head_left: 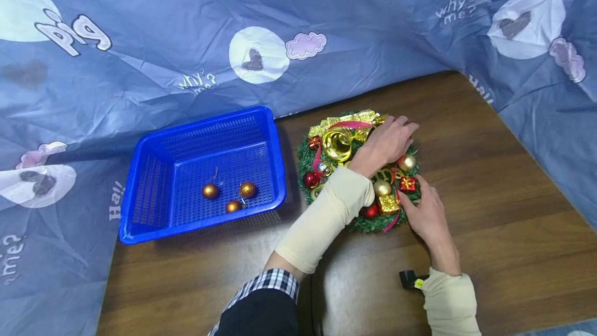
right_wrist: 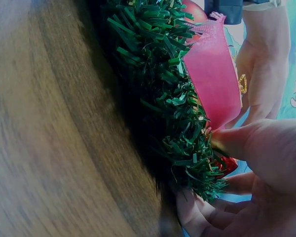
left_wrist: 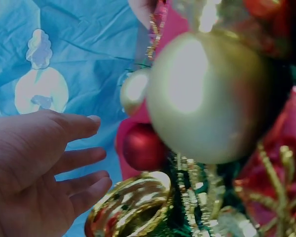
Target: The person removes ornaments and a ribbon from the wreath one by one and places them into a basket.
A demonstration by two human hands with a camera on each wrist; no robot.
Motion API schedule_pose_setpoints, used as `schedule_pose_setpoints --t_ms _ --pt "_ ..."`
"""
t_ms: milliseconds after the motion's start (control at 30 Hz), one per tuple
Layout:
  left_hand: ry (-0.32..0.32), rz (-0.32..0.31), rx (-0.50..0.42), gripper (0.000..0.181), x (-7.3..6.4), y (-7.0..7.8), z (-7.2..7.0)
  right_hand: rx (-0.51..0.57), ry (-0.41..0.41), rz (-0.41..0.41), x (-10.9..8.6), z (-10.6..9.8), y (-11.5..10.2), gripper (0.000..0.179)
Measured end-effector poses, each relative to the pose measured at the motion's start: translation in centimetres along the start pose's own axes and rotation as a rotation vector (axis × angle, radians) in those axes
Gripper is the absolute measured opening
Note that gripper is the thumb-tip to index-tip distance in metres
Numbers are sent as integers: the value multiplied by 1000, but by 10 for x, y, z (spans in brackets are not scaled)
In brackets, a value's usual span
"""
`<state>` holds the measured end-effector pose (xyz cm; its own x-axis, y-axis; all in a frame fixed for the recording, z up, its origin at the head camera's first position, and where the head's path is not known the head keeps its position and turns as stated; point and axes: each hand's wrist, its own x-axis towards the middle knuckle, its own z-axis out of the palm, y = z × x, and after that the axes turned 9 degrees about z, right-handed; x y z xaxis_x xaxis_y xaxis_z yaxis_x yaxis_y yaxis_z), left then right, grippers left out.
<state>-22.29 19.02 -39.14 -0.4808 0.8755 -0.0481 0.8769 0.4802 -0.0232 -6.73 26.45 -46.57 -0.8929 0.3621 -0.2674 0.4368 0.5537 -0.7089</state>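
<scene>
A green Christmas wreath (head_left: 368, 225) lies on the table, trimmed with a gold horn-like bell (head_left: 337, 145), shiny balls, small red gift boxes and pink ribbon. My left hand (head_left: 388, 143) reaches across its upper right part. The left wrist view shows that hand's fingers (left_wrist: 86, 160) extended and spread, apart from the large pale gold ball (left_wrist: 197, 94) in front. At the wreath's lower right edge my right hand (head_left: 426, 212) grips the greenery. Close up, its thumb lies on top beside the pink ribbon (right_wrist: 214, 84), while fingertips (right_wrist: 187, 205) reach under the rim.
Left of the wreath stands a blue plastic basket (head_left: 275, 154) with 3 copper-coloured balls (head_left: 210, 191) inside. A small black object (head_left: 408, 279) is by the right wrist. Printed blue cloth (head_left: 186, 25) hangs behind the wooden table (head_left: 503, 211).
</scene>
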Motion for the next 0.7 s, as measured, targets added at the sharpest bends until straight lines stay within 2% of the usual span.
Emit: schedule_pose_setpoints --t_ms 167,400,567,700 --pt "-35 -4 20 42 5 0 7 -5 12 -2 1 1 1 67" --pt "-46 -43 45 38 9 4 9 -16 18 -1 1 1 1 67" --pt "-80 -72 36 39 8 5 10 0 20 -9 0 1 1 67" --pt "-78 -78 23 37 7 6 10 2 17 -5 -1 1 0 66"
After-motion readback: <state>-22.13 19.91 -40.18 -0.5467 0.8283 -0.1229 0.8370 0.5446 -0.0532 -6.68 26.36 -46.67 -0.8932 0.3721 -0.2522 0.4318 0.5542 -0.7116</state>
